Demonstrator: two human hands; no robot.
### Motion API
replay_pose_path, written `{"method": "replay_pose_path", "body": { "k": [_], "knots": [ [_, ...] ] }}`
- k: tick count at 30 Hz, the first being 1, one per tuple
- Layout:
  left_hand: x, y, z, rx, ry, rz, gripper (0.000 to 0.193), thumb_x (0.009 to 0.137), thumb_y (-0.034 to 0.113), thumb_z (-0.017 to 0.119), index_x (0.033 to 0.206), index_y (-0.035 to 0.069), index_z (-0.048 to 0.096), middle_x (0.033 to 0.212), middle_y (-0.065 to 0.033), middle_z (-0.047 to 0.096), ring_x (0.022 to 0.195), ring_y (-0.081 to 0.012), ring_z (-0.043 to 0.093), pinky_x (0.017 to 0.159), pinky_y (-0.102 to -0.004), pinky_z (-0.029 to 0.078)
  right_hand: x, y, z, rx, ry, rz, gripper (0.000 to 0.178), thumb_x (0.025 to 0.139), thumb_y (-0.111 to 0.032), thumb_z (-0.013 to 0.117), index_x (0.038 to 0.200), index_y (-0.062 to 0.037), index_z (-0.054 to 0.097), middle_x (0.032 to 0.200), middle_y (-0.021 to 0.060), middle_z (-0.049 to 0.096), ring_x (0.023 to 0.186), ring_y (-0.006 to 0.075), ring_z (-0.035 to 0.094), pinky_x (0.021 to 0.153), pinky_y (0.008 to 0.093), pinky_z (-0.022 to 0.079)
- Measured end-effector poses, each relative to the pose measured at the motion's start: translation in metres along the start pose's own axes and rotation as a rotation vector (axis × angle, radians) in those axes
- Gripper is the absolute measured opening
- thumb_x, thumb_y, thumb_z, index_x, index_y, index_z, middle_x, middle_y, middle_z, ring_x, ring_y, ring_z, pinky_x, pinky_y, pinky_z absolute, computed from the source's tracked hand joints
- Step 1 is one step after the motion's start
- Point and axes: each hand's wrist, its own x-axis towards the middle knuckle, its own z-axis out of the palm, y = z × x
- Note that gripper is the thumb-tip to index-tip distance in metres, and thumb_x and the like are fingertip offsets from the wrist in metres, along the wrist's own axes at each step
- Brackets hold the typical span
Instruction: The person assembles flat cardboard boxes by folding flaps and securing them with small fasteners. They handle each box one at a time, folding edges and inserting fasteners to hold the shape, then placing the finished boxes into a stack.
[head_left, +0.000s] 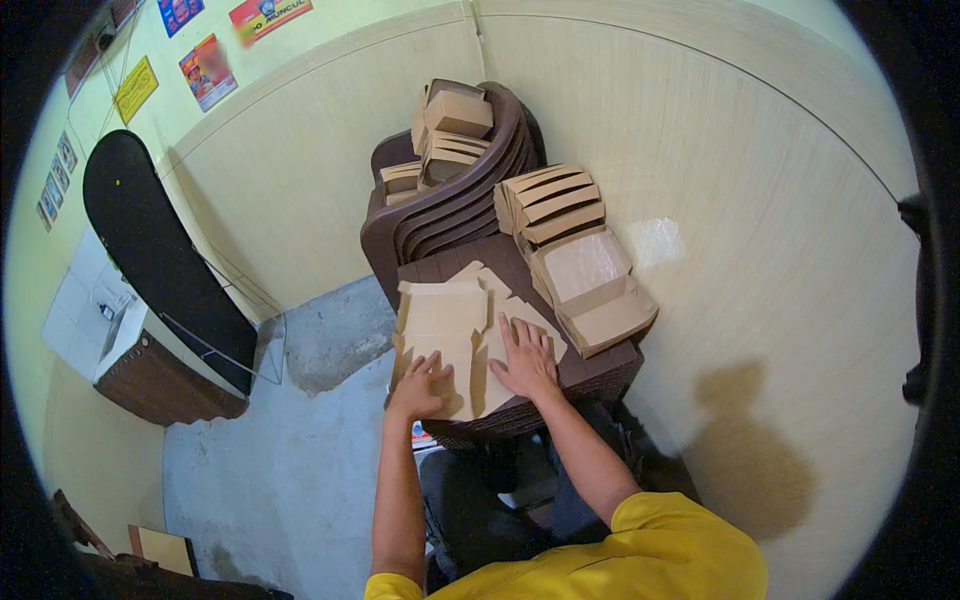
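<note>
A flat, creased cardboard box blank (440, 318) lies in front of me on a brown woven-look table (425, 268). My left hand (421, 388) rests on the near left part of the blank, fingers apart. To its right, my right hand (525, 362) presses down on the cardboard with its fingers spread. A raised fold stands up between the two hands. More flat cardboard shows at the right of the blank; whether it is a separate sheet I cannot tell. Neither hand grips anything.
Folded boxes with an open windowed lid (585, 270) stand at the table's right, by the wall. Behind the table, stacked brown chairs (440, 215) hold several more boxes (460, 113). A black ironing board (150, 230) leans at the left beside a sink counter (150, 375).
</note>
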Motion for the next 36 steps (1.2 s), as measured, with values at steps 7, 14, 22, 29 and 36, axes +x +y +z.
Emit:
{"method": "replay_pose_path", "body": {
  "k": [7, 14, 22, 29, 36],
  "knots": [
    [0.021, 0.079, 0.039, 0.119, 0.246, -0.156, 0.124, 0.073, 0.088, 0.073, 0.166, 0.011, 0.046, 0.181, -0.0189, 0.017, 0.166, -0.0487, 0.009, 0.13, -0.0687, 0.011, -0.004, 0.026, -0.001, 0.567, 0.163, -0.052, 0.046, 0.093, -0.032, 0.079, 0.131, -0.0079, 0.068, 0.114, 0.0108, 0.074, 0.117, 0.0327, 0.06, 0.106, 0.0502, 0.044],
    [0.026, 0.112, 0.05, -0.216, 0.599, 0.2, 0.05, 0.076, 0.038, 0.091, 0.11, 0.004, 0.079, 0.122, -0.0132, 0.074, 0.118, -0.0353, 0.067, 0.106, -0.047, 0.051, 0.0, 0.03, 0.012, 0.482, 0.14, 0.079, 0.027, 0.092, -0.033, 0.078, 0.103, -0.0082, 0.078, 0.102, 0.0139, 0.076, 0.107, 0.0366, 0.066, 0.098, 0.0503, 0.048],
    [0.017, 0.116, 0.056, -0.236, 0.59, 0.199, 0.032, 0.084, 0.029, 0.084, 0.106, 0.006, 0.079, 0.12, -0.011, 0.076, 0.117, -0.0356, 0.069, 0.108, -0.048, 0.051, 0.002, 0.041, 0.026, 0.581, 0.207, 0.137, 0.02, 0.093, -0.024, 0.073, 0.099, -0.006, 0.079, 0.103, 0.0186, 0.074, 0.103, 0.0403, 0.067, 0.094, 0.051, 0.05],
    [0.014, 0.123, 0.065, -0.254, 0.71, 0.223, 0.024, 0.085, 0.016, 0.076, 0.105, 0.003, 0.074, 0.104, -0.0134, 0.075, 0.099, -0.0397, 0.072, 0.106, -0.056, 0.05, 0.005, 0.035, 0.019, 0.592, 0.165, 0.188, 0.019, 0.09, -0.018, 0.075, 0.101, -0.0028, 0.078, 0.096, 0.0169, 0.075, 0.1, 0.0357, 0.07, 0.091, 0.0465, 0.054],
    [0.031, 0.122, 0.063, -0.988, 0.84, -0.128, 0.021, 0.093, 0.002, 0.076, 0.113, -0.001, 0.072, 0.09, -0.0069, 0.074, 0.082, -0.0116, 0.07, 0.076, -0.0266, 0.056, 0.011, 0.042, 0.027, 0.769, 0.11, 0.253, 0.018, 0.092, -0.007, 0.074, 0.107, 0.0029, 0.075, 0.093, 0.01, 0.075, 0.089, 0.0184, 0.073, 0.082, 0.0334, 0.057]
  ]
}}
